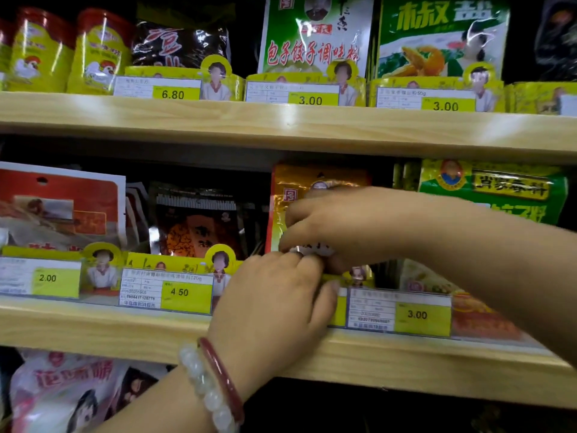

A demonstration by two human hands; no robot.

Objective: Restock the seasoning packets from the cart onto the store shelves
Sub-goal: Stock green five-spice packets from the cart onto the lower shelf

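We are at the middle shelf [93,326], both hands in the orange-gold seasoning packets [282,220]. Our right hand [359,223], in from three o'clock, curls its fingers [293,237] over the front packet's face. Our left hand [274,304], up from six o'clock, hooks its fingers [304,264] over the yellow display tray [338,278], seemingly pinching the packet's lower edge. This slot looks nearly settled. The neighbouring rows at nine and three o'clock stand stocked; the cart is out of sight, so we cannot judge what remains.
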